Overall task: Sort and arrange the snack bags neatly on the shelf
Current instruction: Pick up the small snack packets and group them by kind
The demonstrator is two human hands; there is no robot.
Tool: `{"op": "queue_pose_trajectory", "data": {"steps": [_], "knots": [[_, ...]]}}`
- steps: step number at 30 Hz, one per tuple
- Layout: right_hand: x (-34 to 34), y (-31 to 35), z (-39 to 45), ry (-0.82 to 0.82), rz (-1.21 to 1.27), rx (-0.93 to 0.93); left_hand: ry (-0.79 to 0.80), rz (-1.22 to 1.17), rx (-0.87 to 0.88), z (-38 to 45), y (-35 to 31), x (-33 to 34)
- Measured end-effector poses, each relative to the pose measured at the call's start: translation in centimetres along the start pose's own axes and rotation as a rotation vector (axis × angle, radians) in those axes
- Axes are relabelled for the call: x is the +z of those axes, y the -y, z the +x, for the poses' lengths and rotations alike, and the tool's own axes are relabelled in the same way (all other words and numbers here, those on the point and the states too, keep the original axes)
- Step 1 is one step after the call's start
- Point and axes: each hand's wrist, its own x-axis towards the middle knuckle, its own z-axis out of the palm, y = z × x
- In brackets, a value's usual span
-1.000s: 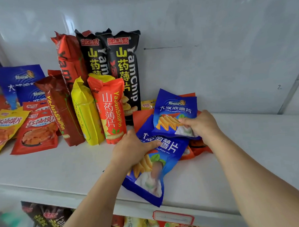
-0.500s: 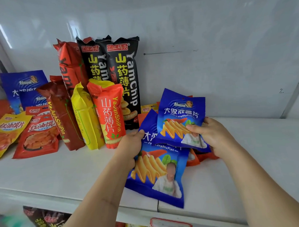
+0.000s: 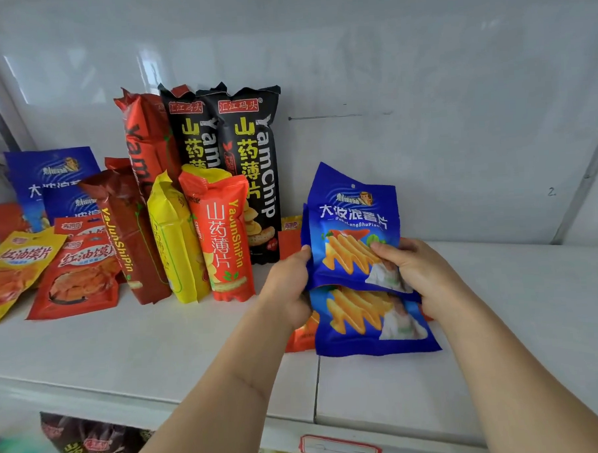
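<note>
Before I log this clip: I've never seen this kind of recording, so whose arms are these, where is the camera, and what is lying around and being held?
No machine here: a person wears a camera on the head, looking down at their own bare arms. The left hand and right hand together grip two blue bags, one stacked over the other. Orange packets lie partly under them. All of this sits on a white shelf. Further left, tall black bags lean on the back wall, with red and yellow bags standing in front. Flat red pouches and more blue ones lie at the far left.
</note>
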Motion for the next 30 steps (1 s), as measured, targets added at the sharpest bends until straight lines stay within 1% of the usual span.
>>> {"op": "queue_pose_trajectory", "data": {"steps": [2,6,8,9,10,12,13,14,15,17,18,21,23,28,30], "knots": [[-0.6,0.0,0.1,0.043,0.021,0.041,0.032,-0.007,0.006,-0.1,0.1,0.6],[-2.3,0.1,0.0,0.138,0.141,0.274,0.066,-0.027,0.021,-0.1,0.4,1.6],[-3.1,-0.2,0.0,0.15,0.168,0.298,0.066,0.003,0.074,0.0,0.6,2.0],[-3.5,-0.4,0.1,0.127,0.17,0.281,0.017,0.093,0.144,0.1,0.7,1.9],[-3.8,-0.4,0.1,0.091,0.158,0.259,-0.071,0.268,0.249,0.4,0.8,1.7],[-4.4,-0.4,0.1,-0.004,0.127,0.194,-0.321,0.807,0.518,1.2,1.2,0.5],[-4.7,-0.4,0.1,-0.052,0.117,0.16,-0.425,1.062,0.583,1.4,1.3,-0.2],[-4.9,-0.4,0.0,-0.093,0.106,0.132,-0.475,1.22,0.572,1.8,1.6,-0.8],[-5.1,-0.4,-0.1,-0.129,0.092,0.109,-0.487,1.295,0.509,1.9,1.8,-1.2],[-5.4,-0.8,-0.1,-0.189,0.072,0.089,-0.454,1.256,0.388,2.4,2.1,-1.7],[-5.6,-1.0,-0.1,-0.204,0.068,0.082,-0.442,1.167,0.353,2.5,2.2,-1.7],[-6.0,-1.6,0.2,-0.214,0.066,0.065,-0.416,0.753,0.29,3.5,1.8,-2.0],[-6.6,-1.7,0.3,-0.226,0.058,0.057,-0.335,0.557,0.262,4.0,1.7,-2.5],[-8.5,-1.7,0.6,-0.274,0.011,0.034,-0.091,0.354,0.221,3.9,1.3,-4.0],[-9.1,-2.0,0.6,-0.294,-0.005,0.019,-0.017,0.282,0.19,3.3,0.6,-4.5]]}}
